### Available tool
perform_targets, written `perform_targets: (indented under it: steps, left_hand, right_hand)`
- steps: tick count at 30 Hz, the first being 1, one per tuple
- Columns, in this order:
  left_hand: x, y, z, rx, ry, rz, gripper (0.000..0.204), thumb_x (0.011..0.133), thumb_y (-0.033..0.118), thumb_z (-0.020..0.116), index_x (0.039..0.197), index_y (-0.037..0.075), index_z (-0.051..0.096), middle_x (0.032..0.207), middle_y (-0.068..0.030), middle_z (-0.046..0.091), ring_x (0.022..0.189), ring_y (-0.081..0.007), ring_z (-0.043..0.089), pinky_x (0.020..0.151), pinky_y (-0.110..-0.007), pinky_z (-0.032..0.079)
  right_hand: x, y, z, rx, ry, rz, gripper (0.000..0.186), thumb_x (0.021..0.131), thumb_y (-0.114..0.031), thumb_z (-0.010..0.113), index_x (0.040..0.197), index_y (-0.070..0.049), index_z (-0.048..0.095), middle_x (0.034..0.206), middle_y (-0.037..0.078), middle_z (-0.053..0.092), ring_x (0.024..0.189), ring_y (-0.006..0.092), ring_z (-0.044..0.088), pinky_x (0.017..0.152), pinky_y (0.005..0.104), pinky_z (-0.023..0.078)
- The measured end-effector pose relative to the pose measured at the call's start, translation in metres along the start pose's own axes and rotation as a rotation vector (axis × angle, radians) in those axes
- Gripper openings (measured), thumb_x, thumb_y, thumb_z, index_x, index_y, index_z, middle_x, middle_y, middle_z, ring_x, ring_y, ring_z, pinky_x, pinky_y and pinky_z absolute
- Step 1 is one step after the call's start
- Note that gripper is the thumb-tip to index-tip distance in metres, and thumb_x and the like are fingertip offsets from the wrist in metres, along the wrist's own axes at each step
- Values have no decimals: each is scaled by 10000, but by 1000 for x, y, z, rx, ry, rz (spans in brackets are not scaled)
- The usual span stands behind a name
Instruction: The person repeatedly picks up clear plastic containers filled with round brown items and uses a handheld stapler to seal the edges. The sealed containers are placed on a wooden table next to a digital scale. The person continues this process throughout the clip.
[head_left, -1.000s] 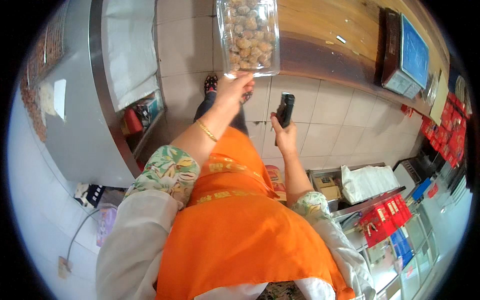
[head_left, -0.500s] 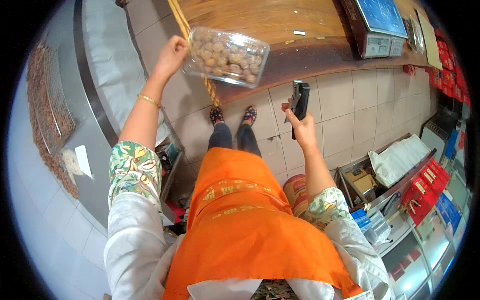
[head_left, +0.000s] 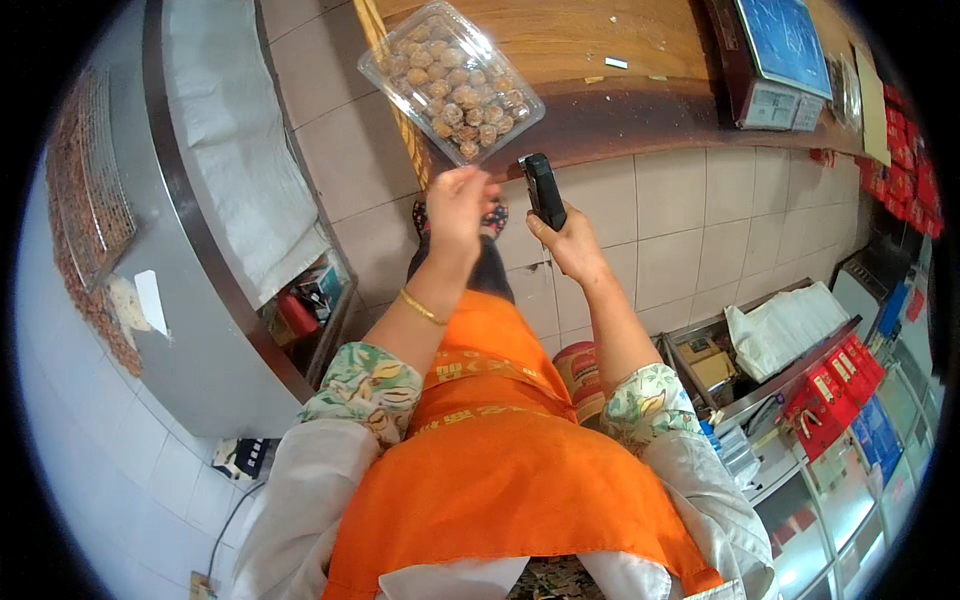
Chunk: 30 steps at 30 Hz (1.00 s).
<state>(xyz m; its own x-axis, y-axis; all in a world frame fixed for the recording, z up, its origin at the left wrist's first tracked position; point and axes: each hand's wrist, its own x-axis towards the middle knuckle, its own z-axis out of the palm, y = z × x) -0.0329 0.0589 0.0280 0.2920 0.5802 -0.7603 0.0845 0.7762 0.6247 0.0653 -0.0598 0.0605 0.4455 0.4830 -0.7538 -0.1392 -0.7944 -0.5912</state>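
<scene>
At the left, the yellow, rod-like strip [head_left: 371, 22] runs along the end of the brown wooden table [head_left: 670, 40], and the clear plastic rectangular box [head_left: 460, 85] of round brown sugary pieces lies slanted across that corner, one end seeming to reach past the strip; if that end is unsupported, a push from the near side could tip the box toward the tiled floor [head_left: 350, 160]. Below its near corner is the left hand [head_left: 458, 210], fingers bent and bunched, blurred; whether they pinch the rim or merely come close I cannot tell. Should they have no firm hold, the box could swivel or slide under pressure. Just to the right, the black oblong stapler-like tool [head_left: 545, 192] points up and leftward, its tip near the left fingertips, so a badly aimed squeeze might nip a finger or crack the thin plastic. The right hand [head_left: 575, 245] has its fingers wrapped around the tool's lower end, thumb along the side; gripping so low could let the head wobble.
</scene>
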Motion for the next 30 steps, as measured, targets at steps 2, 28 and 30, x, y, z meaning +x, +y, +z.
perform_targets:
  steps: [2,28,30]
  left_hand:
    - [4,-3,8,-155,-26,-81,133,821,91,558,908,-4,524,824,-85,583,697,-128,572,533,-214,432]
    - [8,-11,22,-344,86,-48,108,776,102,601,813,10,559,704,-52,572,584,-96,521,534,-214,420]
    - [8,-9,21,-331,77,-52,107,773,98,601,815,9,559,705,-52,573,584,-98,523,535,-215,424]
  right_hand:
    - [9,3,0,-40,-16,-59,276,785,-216,618,919,16,551,703,82,560,644,166,506,607,301,414]
    - [28,-26,-3,-340,-64,-51,291,767,-211,638,900,31,546,713,54,550,662,129,476,611,281,416]
    - [32,-18,-3,-313,-53,-61,292,766,-216,636,895,29,545,706,51,547,658,135,478,610,290,419]
